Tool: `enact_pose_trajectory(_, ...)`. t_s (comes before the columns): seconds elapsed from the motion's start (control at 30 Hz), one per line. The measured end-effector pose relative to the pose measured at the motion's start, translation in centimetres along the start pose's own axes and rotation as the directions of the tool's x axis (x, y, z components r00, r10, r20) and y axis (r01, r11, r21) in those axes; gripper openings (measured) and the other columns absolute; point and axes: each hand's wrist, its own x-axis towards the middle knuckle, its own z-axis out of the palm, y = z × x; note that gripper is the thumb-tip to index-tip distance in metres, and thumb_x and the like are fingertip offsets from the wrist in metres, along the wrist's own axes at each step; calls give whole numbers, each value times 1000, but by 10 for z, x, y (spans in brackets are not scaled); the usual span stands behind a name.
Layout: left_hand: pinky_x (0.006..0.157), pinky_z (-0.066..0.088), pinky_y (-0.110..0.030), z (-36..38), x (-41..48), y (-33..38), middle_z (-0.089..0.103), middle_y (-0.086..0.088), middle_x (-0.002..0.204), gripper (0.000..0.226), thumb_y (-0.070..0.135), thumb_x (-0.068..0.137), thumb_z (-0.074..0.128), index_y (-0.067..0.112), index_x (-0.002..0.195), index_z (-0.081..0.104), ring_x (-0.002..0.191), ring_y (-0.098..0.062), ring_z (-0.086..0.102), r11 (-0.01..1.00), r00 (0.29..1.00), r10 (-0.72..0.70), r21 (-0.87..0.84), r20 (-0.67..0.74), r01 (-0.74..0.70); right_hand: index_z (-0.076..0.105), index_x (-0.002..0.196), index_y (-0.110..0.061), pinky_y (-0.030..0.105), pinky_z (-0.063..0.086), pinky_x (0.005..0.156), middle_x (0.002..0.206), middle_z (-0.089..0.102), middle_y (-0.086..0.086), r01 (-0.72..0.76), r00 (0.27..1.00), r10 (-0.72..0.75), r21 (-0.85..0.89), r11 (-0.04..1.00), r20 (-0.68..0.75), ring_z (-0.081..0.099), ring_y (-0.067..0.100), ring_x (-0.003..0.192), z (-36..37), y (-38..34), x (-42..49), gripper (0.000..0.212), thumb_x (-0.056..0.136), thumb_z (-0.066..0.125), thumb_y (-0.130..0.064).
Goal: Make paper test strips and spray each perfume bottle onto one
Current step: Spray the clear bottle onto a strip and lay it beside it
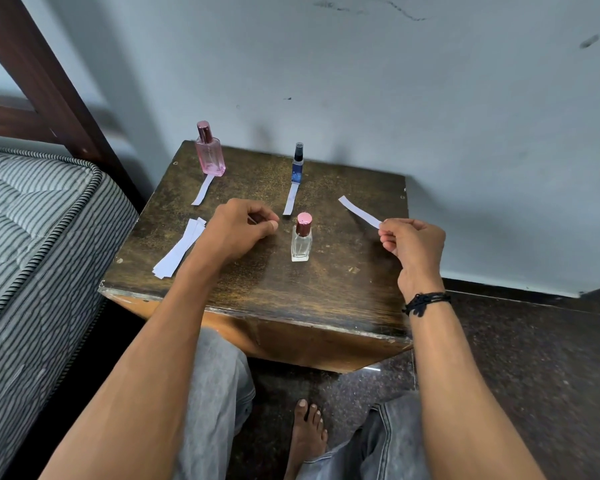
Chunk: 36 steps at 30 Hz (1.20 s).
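In the right of the frame the right hand [413, 245] pinches one end of a paper strip [359, 211] held above the wooden table [343, 299]. At centre the left hand [243, 226] hovers with fingers curled beside the capped clear bottle [302, 239], though I cannot tell whether it holds anything. The pink bottle [209, 150] and blue bottle [297, 164] in the upper middle each have a strip in front, so the third spray seems due, which calls for uncapping the clear bottle and aiming it at the held strip.
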Motion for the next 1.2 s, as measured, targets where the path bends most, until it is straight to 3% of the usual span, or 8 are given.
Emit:
enact_pose_trajectory(0.37,72,58,-30,-2,-3,9,70,2,82,7,18,92,71,23,96,75,69,-8,61,975,973,-12,-219,-231,-39,73,71,-8,31,63,72,68,72,8,-10,985,29,108,994,-171,66,16,61,-4,0,6,17,80,70,5)
enact_pose_trajectory(0.5,70,57,-32,-6,-14,32,71,4,88,6,27,95,68,30,99,71,74,-11,62,886,838,21,-379,-545,-268,75,80,-9,28,63,70,74,73,8,-2,983,15,72,997,-184,67,16,64,-3,0,5,15,83,68,4)
enact_pose_trajectory(0.63,62,46,-22,9,-32,68,64,8,84,6,19,96,67,16,100,69,71,-1,57,815,661,143,-291,-737,-501,76,78,-11,29,64,73,71,73,4,-9,983,15,33,999,-183,69,13,63,-2,0,5,15,86,70,1)
enact_pose_trajectory(0.73,62,44,-22,38,-53,96,66,3,83,4,9,96,66,9,98,70,70,-7,59,757,664,351,-217,-660,-616,77,72,-11,32,65,74,63,73,1,-28,984,29,11,1000,-179,68,12,56,-1,0,4,13,81,73,-2)
enact_pose_trajectory(0.87,79,54,-27,94,-66,110,71,0,98,15,8,97,61,9,108,72,88,-12,64,795,783,543,-116,-303,-595,73,59,-13,41,64,75,52,68,1,-17,990,14,-22,1000,-140,69,18,54,-4,-2,-1,15,69,71,-3)
enact_pose_trajectory(1.03,102,49,-34,135,-51,98,68,0,121,36,2,96,49,16,125,67,113,-15,62,956,958,272,-89,-95,-280,71,53,-15,45,64,79,55,71,0,-20,991,1,-144,989,-131,75,23,70,-11,-3,-5,21,72,72,-7)
enact_pose_trajectory(1.13,106,46,-31,142,-41,91,69,-2,123,41,1,95,51,14,132,64,116,-16,62,987,990,141,-78,-18,-142,75,63,-15,45,64,80,57,72,-2,-14,995,-2,-172,985,-96,75,18,68,-17,-1,-7,14,75,75,-8)
enact_pose_trajectory(1.2,101,50,-29,143,-37,88,74,2,111,36,5,94,58,16,126,69,107,-11,67,977,1000,17,-213,-6,-18,76,68,-14,43,64,81,57,72,-2,-23,996,9,-156,987,-91,75,17,66,-20,0,-7,10,75,77,-7)
